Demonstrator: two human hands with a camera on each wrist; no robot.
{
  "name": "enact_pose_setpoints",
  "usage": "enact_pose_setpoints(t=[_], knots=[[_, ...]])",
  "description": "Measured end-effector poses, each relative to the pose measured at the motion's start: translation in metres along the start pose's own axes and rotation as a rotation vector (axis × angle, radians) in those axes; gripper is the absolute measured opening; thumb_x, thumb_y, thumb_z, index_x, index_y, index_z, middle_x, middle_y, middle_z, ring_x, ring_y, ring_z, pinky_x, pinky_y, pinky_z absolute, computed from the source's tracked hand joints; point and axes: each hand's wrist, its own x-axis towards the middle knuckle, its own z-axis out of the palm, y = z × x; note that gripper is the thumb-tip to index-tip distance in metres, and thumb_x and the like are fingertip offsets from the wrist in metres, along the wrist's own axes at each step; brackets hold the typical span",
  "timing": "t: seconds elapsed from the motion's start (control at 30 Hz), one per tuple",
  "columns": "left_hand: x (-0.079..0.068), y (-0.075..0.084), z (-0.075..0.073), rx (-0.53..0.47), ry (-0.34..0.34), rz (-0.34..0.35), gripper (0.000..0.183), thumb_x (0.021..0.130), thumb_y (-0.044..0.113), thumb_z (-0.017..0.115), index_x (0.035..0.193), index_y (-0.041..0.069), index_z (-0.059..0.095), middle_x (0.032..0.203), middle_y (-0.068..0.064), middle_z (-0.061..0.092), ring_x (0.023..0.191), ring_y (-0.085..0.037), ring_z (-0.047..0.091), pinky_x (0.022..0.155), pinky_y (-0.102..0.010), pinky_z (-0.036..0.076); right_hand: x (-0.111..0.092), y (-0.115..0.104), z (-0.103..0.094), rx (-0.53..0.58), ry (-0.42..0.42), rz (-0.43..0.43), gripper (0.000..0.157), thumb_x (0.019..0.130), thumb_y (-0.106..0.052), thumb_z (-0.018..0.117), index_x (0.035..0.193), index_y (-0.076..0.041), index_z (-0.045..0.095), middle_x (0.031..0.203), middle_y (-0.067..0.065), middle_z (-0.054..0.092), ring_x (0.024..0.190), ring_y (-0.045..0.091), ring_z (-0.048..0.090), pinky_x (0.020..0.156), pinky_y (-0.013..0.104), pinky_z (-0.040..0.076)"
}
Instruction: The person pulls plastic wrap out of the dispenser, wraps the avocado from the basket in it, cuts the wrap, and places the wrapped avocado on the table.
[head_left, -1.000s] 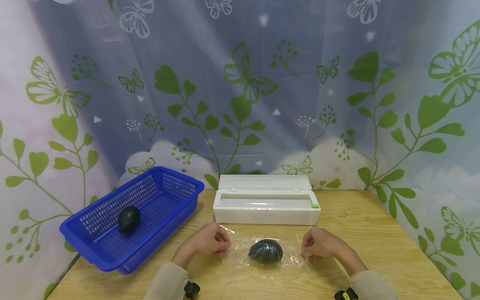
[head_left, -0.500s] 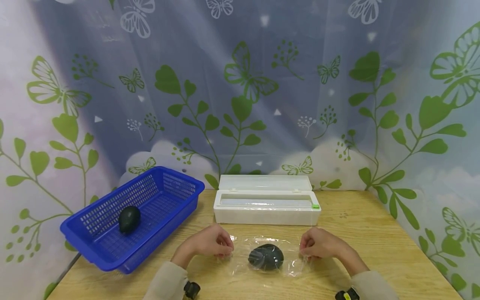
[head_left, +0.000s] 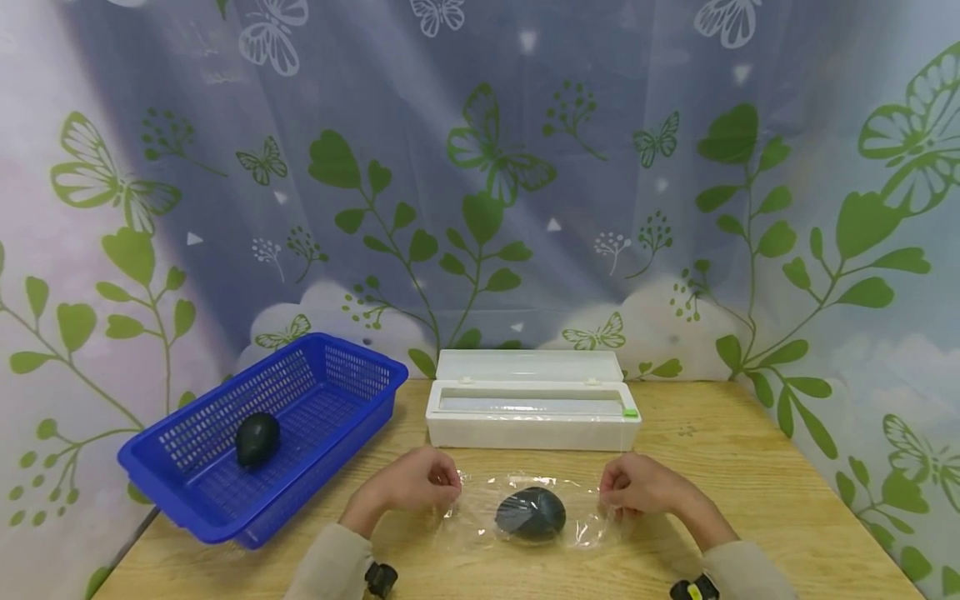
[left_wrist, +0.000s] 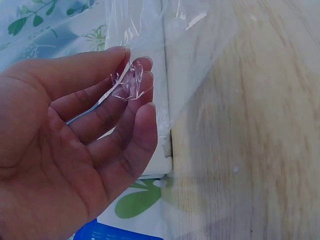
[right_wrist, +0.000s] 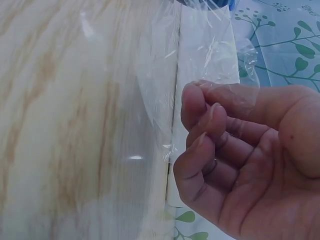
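A dark green avocado (head_left: 531,517) lies within clear plastic wrap (head_left: 592,532) near the front of the table. On the wrap's left side, my left hand (head_left: 412,482) pinches a gathered bit of film between thumb and fingers. My right hand (head_left: 643,485) pinches the opposite end with curled fingers. In the left wrist view, crumpled wrap (left_wrist: 131,85) shows at the left hand's fingertips. Film (right_wrist: 160,90) stretches away from the right hand in the right wrist view. Neither hand touches the avocado.
Behind the hands stands a white wrap dispenser box (head_left: 534,433) with its lid up and a green slider (head_left: 630,412) at its right end. A blue plastic basket (head_left: 315,483) on the left holds another avocado (head_left: 257,439). A patterned curtain backs the wooden table (head_left: 787,517).
The wrapped avocado has turned slightly and shifted a little toward me. The film's near edge has also come closer. Both hands stay nearly in place, still pinching the wrap ends.
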Motion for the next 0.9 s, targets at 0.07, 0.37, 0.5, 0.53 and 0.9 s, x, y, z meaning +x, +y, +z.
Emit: enact_pose_setpoints(t=[0.07,0.37,0.5,0.53,0.9], knots=[[0.001,0.0,0.0,-0.006,-0.004,0.006,0.006,0.091,0.006,0.072,0.086,0.005,0.073,0.082,-0.004,0.072,0.075,-0.008,0.062,0.068,-0.022,0.053,0.0,0.0,0.0,0.005,0.006,0.001,0.011,0.094,-0.004,0.069,0.084,0.0,0.067,0.07,0.008,0.069,0.059,0.012,0.056,0.05,0.018,0.043],[0.002,0.01,-0.001,0.06,-0.02,0.096,0.022,0.093,0.008,0.072,0.112,-0.003,0.072,0.105,-0.011,0.076,0.097,-0.018,0.069,0.089,-0.036,0.06,0.001,-0.002,0.004,0.0,0.01,0.005,0.012,0.093,-0.002,0.069,0.082,-0.001,0.066,0.068,0.006,0.068,0.057,0.011,0.056,0.049,0.019,0.044],[0.002,0.027,0.0,0.106,0.033,0.106,0.032,0.093,0.011,0.073,0.123,-0.001,0.07,0.122,-0.017,0.073,0.116,-0.034,0.066,0.101,-0.055,0.054,0.0,-0.003,0.004,-0.01,0.028,0.021,0.012,0.093,-0.002,0.068,0.081,-0.002,0.066,0.068,0.005,0.067,0.058,0.012,0.056,0.05,0.02,0.045],[0.002,0.032,0.0,0.127,0.046,0.115,0.033,0.093,0.011,0.073,0.123,-0.001,0.069,0.123,-0.016,0.072,0.117,-0.034,0.066,0.102,-0.056,0.054,0.0,-0.003,0.004,-0.015,0.034,0.023,0.012,0.093,-0.002,0.068,0.081,-0.002,0.066,0.068,0.004,0.067,0.058,0.012,0.056,0.05,0.02,0.045],[0.024,0.073,0.021,0.187,-0.015,0.179,0.032,0.096,0.017,0.073,0.125,0.002,0.071,0.124,-0.012,0.074,0.117,-0.029,0.068,0.104,-0.041,0.055,-0.003,-0.005,0.001,0.002,0.052,0.016,0.01,0.092,-0.003,0.068,0.083,0.0,0.067,0.069,0.008,0.068,0.058,0.014,0.058,0.049,0.02,0.046]])
